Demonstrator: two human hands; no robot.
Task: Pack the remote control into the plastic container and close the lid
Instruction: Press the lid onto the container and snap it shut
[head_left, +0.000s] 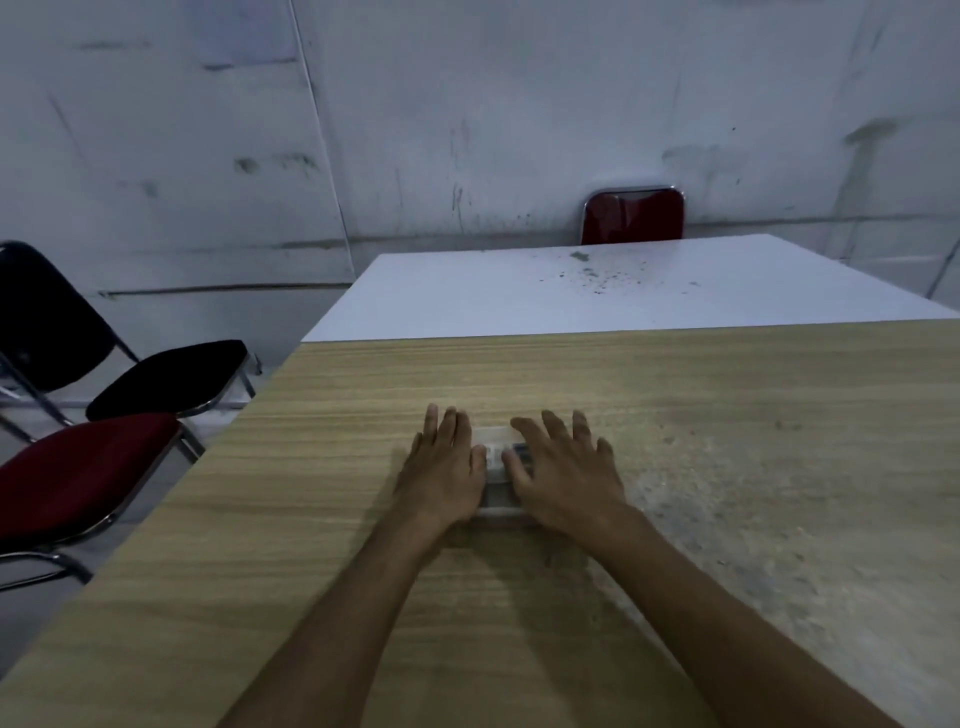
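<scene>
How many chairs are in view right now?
3. A black chair at far left, a red-seated chair just in front of it beside the wooden table, and a red chair back behind the white table. Others may be hidden.

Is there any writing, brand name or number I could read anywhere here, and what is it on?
No text can be read anywhere in this view.
Plastic container, between the left hand and right hand: light and dark patches show through it, too blurred to tell whether they are writing.
Wooden table, white table, chairs and wall: no lettering visible.
</scene>
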